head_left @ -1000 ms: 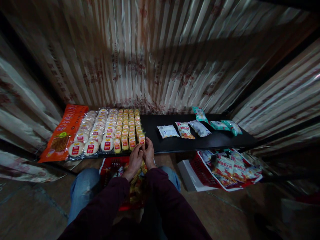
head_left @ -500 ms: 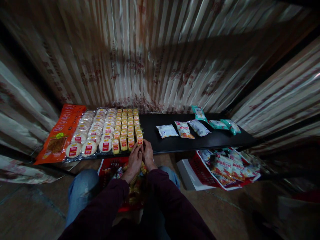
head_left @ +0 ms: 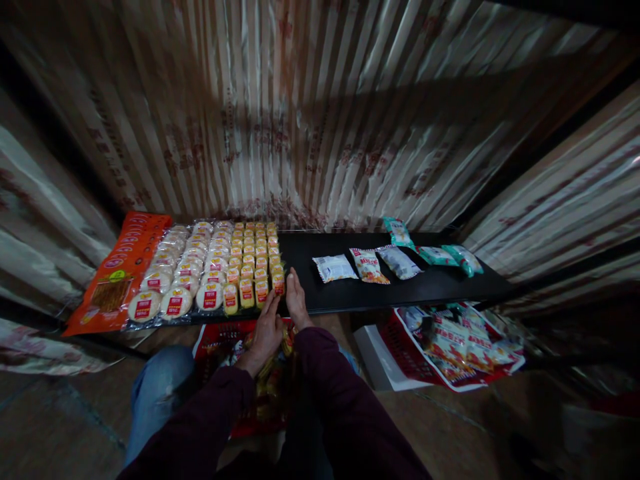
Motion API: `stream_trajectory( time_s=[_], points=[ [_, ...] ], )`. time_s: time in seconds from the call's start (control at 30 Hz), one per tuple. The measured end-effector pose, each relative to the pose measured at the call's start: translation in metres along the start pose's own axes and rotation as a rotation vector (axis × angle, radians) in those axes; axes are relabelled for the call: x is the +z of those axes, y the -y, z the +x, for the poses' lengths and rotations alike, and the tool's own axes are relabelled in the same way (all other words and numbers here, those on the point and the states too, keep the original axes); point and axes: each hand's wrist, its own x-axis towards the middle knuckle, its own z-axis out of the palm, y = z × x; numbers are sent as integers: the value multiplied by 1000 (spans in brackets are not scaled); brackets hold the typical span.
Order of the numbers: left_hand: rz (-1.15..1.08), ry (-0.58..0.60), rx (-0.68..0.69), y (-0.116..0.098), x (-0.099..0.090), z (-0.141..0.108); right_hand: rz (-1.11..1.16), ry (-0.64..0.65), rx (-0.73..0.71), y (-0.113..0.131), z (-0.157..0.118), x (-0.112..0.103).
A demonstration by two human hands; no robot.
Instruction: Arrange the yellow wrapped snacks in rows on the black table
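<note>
Rows of small yellow wrapped snack cakes (head_left: pixel 246 293) stand in columns on the black shelf (head_left: pixel 340 300). My left hand (head_left: pixel 267 333) is at the shelf's front edge, its outstretched fingertips at the front of the rightmost column. It appears to touch the front packet (head_left: pixel 278 283) there. Held flat and upright, my right hand (head_left: pixel 298 301) is along the right side of that same column, fingers straight, with nothing in it. Left of the yellow packets lie columns of round white wrapped crackers (head_left: pixel 176 303). Beyond them, an orange snack bag (head_left: pixel 113 280) lies at the shelf's left end.
White and red snack bags (head_left: pixel 369 265) and green bags (head_left: pixel 437 255) lie loosely on the shelf's right part. Below it, a red basket (head_left: pixel 405 350) of bags stands beside a white box (head_left: pixel 373 357). Another red basket (head_left: pixel 205 340) with gold packets is between my knees.
My hands were together at the front packet of the rightmost column. Now they are apart: the right has moved along the column's side, the left stays low in front.
</note>
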Motion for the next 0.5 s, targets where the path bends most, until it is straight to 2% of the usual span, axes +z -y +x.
stream_trajectory(
  time_s=[0.3, 0.5],
  points=[
    [26, -5, 6, 1, -3, 1, 34, 113, -107, 6, 3, 14],
    [72, 5, 15, 1, -1, -1, -3, 32, -45, -2, 12, 15]
  ],
)
